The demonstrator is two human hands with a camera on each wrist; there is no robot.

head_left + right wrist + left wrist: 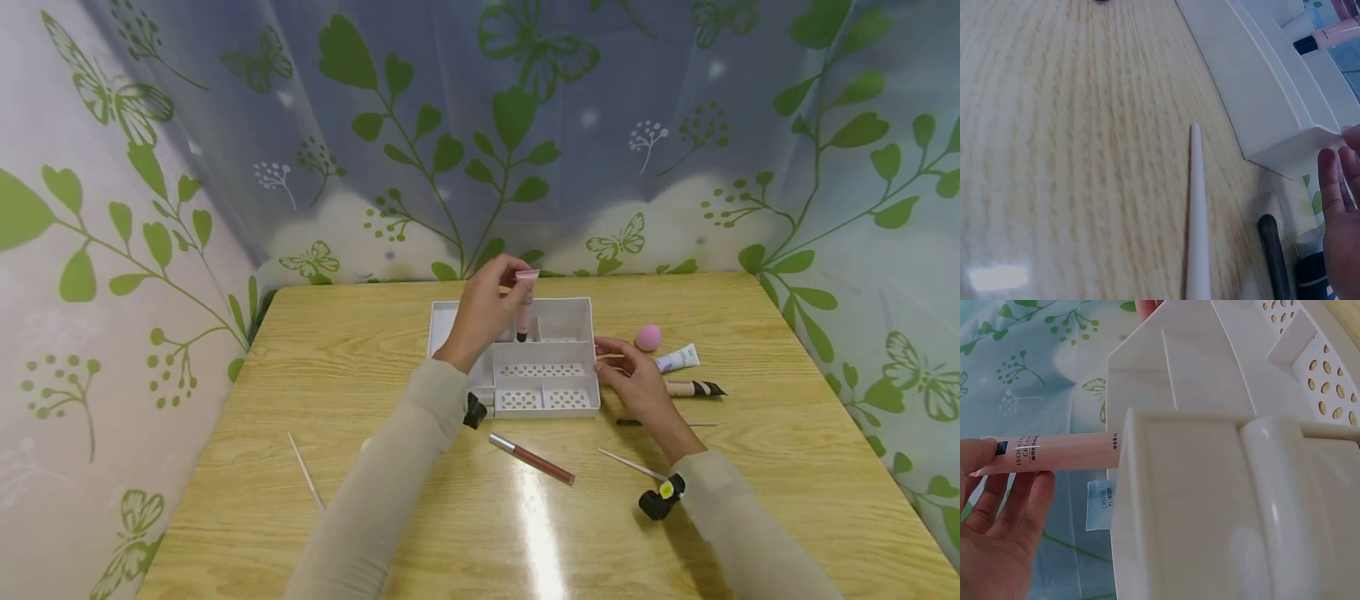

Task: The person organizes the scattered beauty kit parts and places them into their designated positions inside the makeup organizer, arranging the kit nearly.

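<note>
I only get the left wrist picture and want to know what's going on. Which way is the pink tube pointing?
Observer: The slim pink plastic tube stands upright, black cap down, over a back compartment of the white plastic organizer tray; the left hand pinches its top.
Operator: Where is the other hand?
Observer: The right hand rests against the tray's right side, fingers straight.
Operator: Anything else on the table?
Observer: A round pink sponge lies right of the tray on the wooden table.
Operator: Anything in front?
Observer: A brown lip gloss wand with a silver cap.
</note>
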